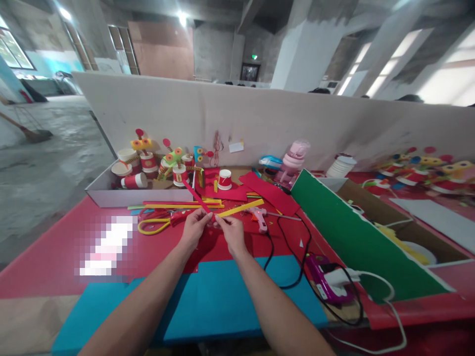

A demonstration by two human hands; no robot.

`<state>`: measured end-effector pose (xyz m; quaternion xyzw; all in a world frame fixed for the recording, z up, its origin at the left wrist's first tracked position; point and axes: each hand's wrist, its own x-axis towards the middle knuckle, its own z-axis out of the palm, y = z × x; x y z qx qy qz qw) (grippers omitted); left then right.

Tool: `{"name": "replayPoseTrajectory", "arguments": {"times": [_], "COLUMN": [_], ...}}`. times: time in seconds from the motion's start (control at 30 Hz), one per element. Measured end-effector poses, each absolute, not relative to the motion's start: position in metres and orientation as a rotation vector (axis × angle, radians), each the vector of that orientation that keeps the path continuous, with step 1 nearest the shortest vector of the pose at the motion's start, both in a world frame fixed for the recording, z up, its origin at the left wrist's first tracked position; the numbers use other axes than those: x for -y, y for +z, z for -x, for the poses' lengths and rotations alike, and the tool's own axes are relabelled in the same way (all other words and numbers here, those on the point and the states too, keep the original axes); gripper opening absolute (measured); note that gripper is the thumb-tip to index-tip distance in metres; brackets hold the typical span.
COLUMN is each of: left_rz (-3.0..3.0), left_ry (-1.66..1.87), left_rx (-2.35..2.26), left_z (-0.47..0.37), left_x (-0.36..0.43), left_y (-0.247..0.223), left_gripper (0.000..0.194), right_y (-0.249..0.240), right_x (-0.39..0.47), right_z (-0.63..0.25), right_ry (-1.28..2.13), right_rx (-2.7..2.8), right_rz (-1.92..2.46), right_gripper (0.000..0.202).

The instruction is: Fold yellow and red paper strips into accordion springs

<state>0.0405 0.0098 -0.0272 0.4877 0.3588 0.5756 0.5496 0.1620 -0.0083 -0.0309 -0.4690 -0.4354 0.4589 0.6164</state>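
Note:
My left hand point(195, 226) pinches a red paper strip point(196, 195) that slants up to the left. Close beside it, my right hand point(230, 231) is closed on a yellow paper strip point(243, 208) pointing up to the right. The two strips meet at my fingertips in a V shape. Just right of my right hand lies a pink glue gun point(260, 218) with a black cord. Yellow-handled scissors point(154, 226) rest left of my left hand, below several loose paper strips point(178, 204).
Paper-cup figures point(179, 170) stand in and beside a white box point(141, 197) at the back left. A paper cup point(224, 179) and pink bottle point(295, 158) stand behind my hands. On the right are a green-sided box point(356, 237) and purple power strip point(326, 282).

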Motion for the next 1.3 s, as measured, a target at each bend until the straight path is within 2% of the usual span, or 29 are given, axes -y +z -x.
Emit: {"name": "replayPoseTrajectory", "arguments": {"times": [0.17,0.4,0.67,1.0,1.3], "left_rz": [-1.165,-1.116,-1.188,-1.217,-1.223], "left_ry": [1.366,1.237,1.276,1.274,1.314], "left_rx": [-0.872,-0.905,-0.909,-0.957,-0.940], "left_z": [-0.040,-0.044,-0.042,-0.042,-0.042], "left_x": [-0.011,-0.007,-0.009,-0.009,-0.007], "left_y": [-0.029,-0.024,-0.027,-0.026,-0.025], "left_gripper": [0.027,0.027,0.024,0.027,0.024], "right_y": [-0.031,-0.025,-0.021,-0.029,-0.028], "right_x": [0.008,0.009,0.011,0.007,0.009], "right_z": [-0.163,-0.167,-0.163,-0.164,-0.167], "right_ry": [1.028,0.819,0.998,1.040,0.883], "right_rx": [1.059,1.132,1.069,1.042,1.140], "right_rz": [1.128,1.223,1.124,1.100,1.174], "right_gripper": [0.024,0.027,0.017,0.019,0.027]}}
